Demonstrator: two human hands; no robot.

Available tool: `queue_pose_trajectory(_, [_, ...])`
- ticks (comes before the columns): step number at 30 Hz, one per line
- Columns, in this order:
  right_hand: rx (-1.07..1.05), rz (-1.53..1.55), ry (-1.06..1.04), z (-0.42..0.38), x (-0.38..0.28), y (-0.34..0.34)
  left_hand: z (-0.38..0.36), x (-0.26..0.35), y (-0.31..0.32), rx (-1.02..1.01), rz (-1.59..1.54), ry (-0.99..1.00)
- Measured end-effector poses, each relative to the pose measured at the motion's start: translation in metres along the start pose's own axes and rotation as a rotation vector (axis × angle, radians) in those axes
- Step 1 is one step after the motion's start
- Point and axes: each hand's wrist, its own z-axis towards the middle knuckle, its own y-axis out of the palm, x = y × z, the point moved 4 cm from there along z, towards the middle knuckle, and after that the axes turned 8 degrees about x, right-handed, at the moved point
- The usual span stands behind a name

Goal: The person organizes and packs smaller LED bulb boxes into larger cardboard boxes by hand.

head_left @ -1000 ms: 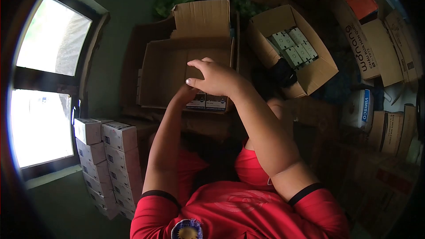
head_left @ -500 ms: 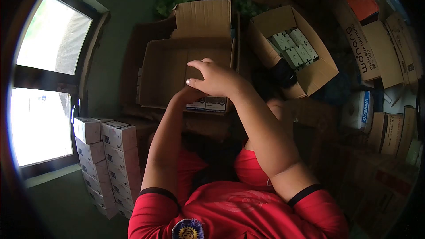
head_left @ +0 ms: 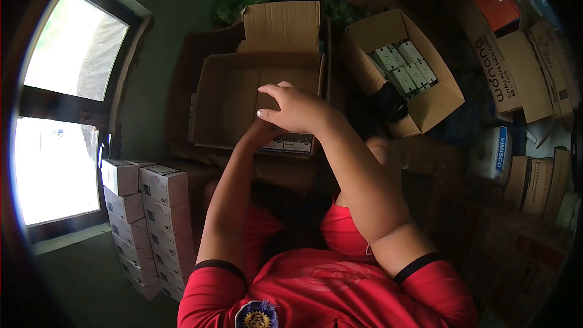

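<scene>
Over the near side of an open cardboard box [head_left: 225, 97], my two hands cross, one over the other. On top is my right hand [head_left: 297, 108], with thumb and forefinger spread apart and pointing left, and nothing visible between them. Beneath it lies my left hand [head_left: 265, 132], its fingers hidden by the right hand. Small printed boxes [head_left: 296, 144] show just below the hands, at the near edge inside the carton. A raised cardboard flap [head_left: 282, 27] stands up at the carton's far side.
Stacked white boxes [head_left: 164, 188] stand at the left under a window [head_left: 64, 164]. Right of the carton, another open cardboard box [head_left: 434, 103] holds several small pale boxes [head_left: 404, 64] and a black item [head_left: 388, 102]. More cartons [head_left: 495, 76] crowd the far right.
</scene>
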Motion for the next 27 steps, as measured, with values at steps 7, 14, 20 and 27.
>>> queue_pose_trajectory(7, [-0.048, 0.015, 0.045, -0.003, -0.001, -0.008, -0.009, 0.019, -0.02, 0.071, 0.127, -0.051])
queue_pose_trajectory(14, [0.025, 0.034, -0.16, 0.019, 0.01, 0.006, -0.148, 0.202, -0.075, 0.241, 0.212, 0.378])
queue_pose_trajectory(20, [-0.123, 0.07, 0.03, 0.015, 0.0, 0.018, -0.303, 0.25, -0.175, 0.43, 0.309, 0.295])
queue_pose_trajectory(27, [-0.189, -0.156, 0.022, 0.0, 0.019, 0.029, -0.536, 0.217, -0.293, 1.64, 0.757, -0.063])
